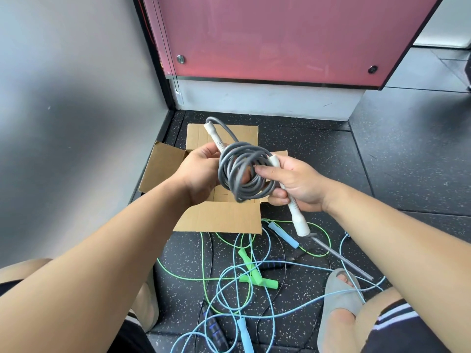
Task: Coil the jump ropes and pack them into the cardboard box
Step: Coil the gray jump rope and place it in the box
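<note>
1. Grey jump rope (pixel 242 174): I am seeing it wound into a tight coil, held in the air over the open cardboard box (pixel 219 217), between both hands.

2. L hand (pixel 201 174): I am reading it as clenched on the coil's left side, fingers passing thru the loops. It is also pinning one white handle (pixel 215 138), which is pointing up and away toward the box's far flap.

3. R hand (pixel 295 184): it is gripping the second white handle (pixel 293 205), thumb pressing on the coil's right edge. This handle is slanting down and toward the wearer. A short straight grey tail (pixel 339 258) is sticking out of its lower end, reaching toward the grey slipper (pixel 339 301) on the right foot.

4. Box: it is sitting on the dark speckled floor (pixel 382 154) near the wall corner, all four flaps spread open. Interior is mostly hidden behind hands and coil; contents — cannot tell.

5. Remaining ropes, uncoiled, lying tangled on the floor just in front of the box:
 - green rope (pixel 204 256) w/ green handles (pixel 252 273) crossed near the middle;
 - light blue rope (pixel 270 296), one blue handle (pixel 283 235) near the box's near flap, another at the bottom edge;
 - thin black rope (pixel 211 261) w/ dark handle (pixel 214 332) at lower left.

6. Behind the box: a red panel (pixel 280 34) is hanging above the floor.
</note>
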